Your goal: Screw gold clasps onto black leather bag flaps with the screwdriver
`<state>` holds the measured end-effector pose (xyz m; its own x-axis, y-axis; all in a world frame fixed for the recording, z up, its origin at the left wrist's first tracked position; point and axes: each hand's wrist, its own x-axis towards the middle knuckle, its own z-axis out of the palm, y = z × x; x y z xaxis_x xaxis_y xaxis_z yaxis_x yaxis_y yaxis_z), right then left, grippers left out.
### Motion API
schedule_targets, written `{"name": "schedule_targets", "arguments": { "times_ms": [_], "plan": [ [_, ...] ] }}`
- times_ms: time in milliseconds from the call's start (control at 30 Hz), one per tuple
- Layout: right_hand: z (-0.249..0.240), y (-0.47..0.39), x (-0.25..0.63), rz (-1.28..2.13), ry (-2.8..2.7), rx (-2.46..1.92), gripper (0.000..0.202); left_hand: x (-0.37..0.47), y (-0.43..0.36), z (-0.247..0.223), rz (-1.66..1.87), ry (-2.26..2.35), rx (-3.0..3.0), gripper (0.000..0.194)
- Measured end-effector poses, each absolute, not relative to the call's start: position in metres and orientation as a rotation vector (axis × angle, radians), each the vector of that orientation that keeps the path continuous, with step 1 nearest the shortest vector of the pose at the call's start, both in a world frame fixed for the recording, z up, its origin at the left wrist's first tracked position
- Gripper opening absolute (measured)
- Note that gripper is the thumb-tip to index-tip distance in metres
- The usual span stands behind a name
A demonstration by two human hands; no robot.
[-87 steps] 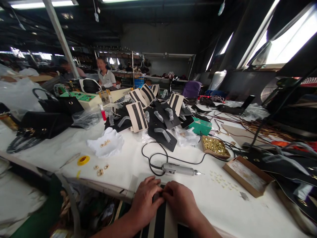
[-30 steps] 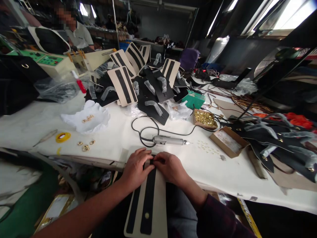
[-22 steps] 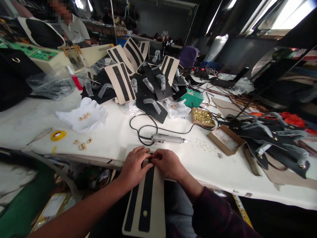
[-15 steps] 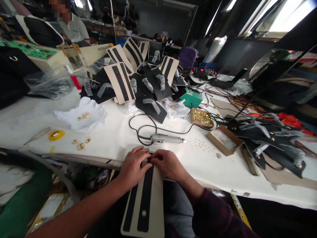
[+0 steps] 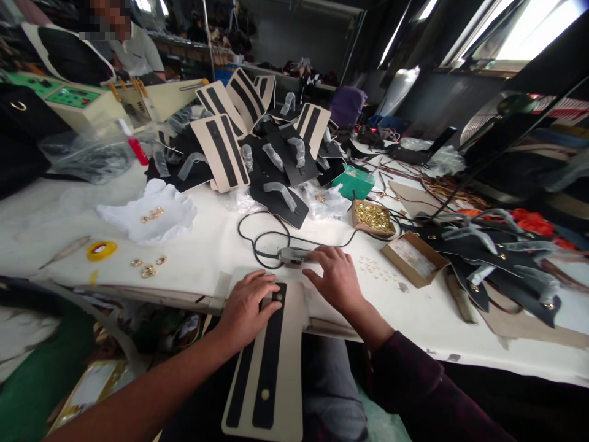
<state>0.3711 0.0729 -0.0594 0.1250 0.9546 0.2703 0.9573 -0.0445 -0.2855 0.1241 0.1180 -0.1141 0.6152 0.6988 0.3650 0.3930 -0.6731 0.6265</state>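
Observation:
My left hand (image 5: 251, 310) lies on the upper end of a beige panel (image 5: 289, 368), fingers extended and thumb apart, pressing it at the table's edge. Two black strips (image 5: 265, 362) run along the panel; the right one carries a round gold-coloured piece near each end. My right hand (image 5: 338, 279) is over the grey electric screwdriver (image 5: 291, 256), fingertips at its body and thumb spread away, not wrapped around it. The screwdriver's front end is hidden behind that hand. Its black cable (image 5: 243, 236) loops behind it on the white table (image 5: 216, 227).
Small gold fasteners (image 5: 377, 269) lie right of my right hand, near an open cardboard box (image 5: 427, 276) and a box of gold pieces (image 5: 373, 217). Black and beige panels (image 5: 221, 153) are heaped behind. Yellow tape (image 5: 102, 250) and gold rings (image 5: 148, 271) lie left. A person (image 5: 142, 52) stands beyond.
My right hand has left the panel's top end and moved up and right to the screwdriver, its fingers opening. A round gold piece now shows there. My left hand stays on the panel.

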Motion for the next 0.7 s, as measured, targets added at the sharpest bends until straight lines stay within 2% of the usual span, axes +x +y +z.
{"name": "schedule_targets", "arguments": {
  "times_ms": [200, 367, 467, 567, 633, 700],
  "plan": [
    [-0.071, 0.096, 0.393, -0.062, -2.144, -2.128, 0.042, 0.124, 0.119, -0.114, 0.814, 0.858, 2.324, 0.027],
    [-0.051, 0.106, 0.399, -0.026, -2.242, -2.041, 0.04, 0.126, 0.118, -0.115, 0.828, 0.871, 2.321, 0.031],
    [-0.019, 0.098, 0.4, 0.143, -1.93, -1.928, 0.039, 0.127, 0.118, -0.115, 0.826, 0.874, 2.329, 0.032],
    [0.008, 0.084, 0.386, 0.618, -1.489, -1.613, 0.032, 0.127, 0.116, -0.112, 0.821, 0.875, 2.331, 0.032],
    [0.015, 0.079, 0.366, 0.888, -1.146, -1.336, 0.03, 0.126, 0.116, -0.111, 0.836, 0.876, 2.33, 0.031],
    [0.011, 0.079, 0.34, 0.936, -0.814, -1.134, 0.029, 0.126, 0.117, -0.111, 0.856, 0.851, 2.328, 0.028]
  ]
}}
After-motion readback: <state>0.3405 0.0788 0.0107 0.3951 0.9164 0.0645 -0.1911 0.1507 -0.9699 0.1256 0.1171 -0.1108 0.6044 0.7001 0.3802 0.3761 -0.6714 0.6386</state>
